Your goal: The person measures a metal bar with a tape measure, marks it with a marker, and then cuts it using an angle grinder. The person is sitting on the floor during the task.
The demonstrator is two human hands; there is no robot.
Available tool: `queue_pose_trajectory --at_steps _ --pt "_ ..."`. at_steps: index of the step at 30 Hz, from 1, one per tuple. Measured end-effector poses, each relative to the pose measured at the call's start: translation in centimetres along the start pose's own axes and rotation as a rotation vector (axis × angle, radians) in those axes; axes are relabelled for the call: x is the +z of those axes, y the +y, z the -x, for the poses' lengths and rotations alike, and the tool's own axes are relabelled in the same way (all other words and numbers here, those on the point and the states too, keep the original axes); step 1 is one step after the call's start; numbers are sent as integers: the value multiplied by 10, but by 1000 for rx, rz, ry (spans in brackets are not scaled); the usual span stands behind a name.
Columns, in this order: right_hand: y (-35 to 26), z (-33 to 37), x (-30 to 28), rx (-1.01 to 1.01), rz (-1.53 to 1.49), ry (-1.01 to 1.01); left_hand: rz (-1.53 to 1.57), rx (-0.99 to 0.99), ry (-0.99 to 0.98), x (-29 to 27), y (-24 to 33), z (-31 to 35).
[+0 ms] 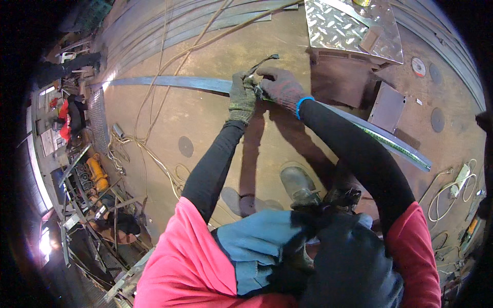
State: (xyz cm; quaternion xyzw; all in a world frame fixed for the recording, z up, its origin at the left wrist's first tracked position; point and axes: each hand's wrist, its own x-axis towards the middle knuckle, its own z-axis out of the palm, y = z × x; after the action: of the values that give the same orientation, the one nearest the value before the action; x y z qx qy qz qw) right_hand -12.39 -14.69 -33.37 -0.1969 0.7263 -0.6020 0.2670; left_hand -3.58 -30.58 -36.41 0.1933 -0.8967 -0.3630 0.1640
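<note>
One long metal strip [195, 82] meets the gloved left hand [242, 98]; right of the strip's visible end sits the right hand [282, 87]. Both curl their fingers, but I cannot tell what they grip. Beyond the strip's line, a dark cord [274, 56] pokes out.

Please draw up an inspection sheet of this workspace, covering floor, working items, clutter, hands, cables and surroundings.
Surface: brown floor, marked with dust and shadows.
Job's things: bluish metal strip left of the hands; metal length beyond the right forearm; whether they join is hidden.
Clutter: dark disc and others on the floor; tread-plate-topped box; grey metal piece.
Grippers: left hand and right hand, both gloved, close together; exact grip unclear.
Cables: long cords cross the strip in view; pale cable by a white block at right.
Surroundings: person in red and metal frames at left.
</note>
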Motion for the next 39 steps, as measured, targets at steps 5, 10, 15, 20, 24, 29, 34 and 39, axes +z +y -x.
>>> queue_pose_trajectory --at_steps 5,10,15,20,24,29,34,39 --pt "11 -15 38 -52 77 99 -211 93 -4 -1 -18 -1" --pt "18 -16 43 13 140 139 -120 144 54 5 -27 0" --pt "5 -14 39 117 -62 135 -152 57 19 3 -34 -5" --pt "4 -10 33 100 -194 103 -128 56 8 3 -43 -1" --pt "13 -17 37 156 -177 91 -108 -7 -38 2 -46 5" --pt "14 -27 58 207 -44 191 -112 107 -8 2 -54 -1" --pt "-9 -18 35 256 -286 329 -74 160 -141 -7 -45 -8" --pt "-19 56 -45 167 -540 194 -210 260 -539 -40 -20 -17"
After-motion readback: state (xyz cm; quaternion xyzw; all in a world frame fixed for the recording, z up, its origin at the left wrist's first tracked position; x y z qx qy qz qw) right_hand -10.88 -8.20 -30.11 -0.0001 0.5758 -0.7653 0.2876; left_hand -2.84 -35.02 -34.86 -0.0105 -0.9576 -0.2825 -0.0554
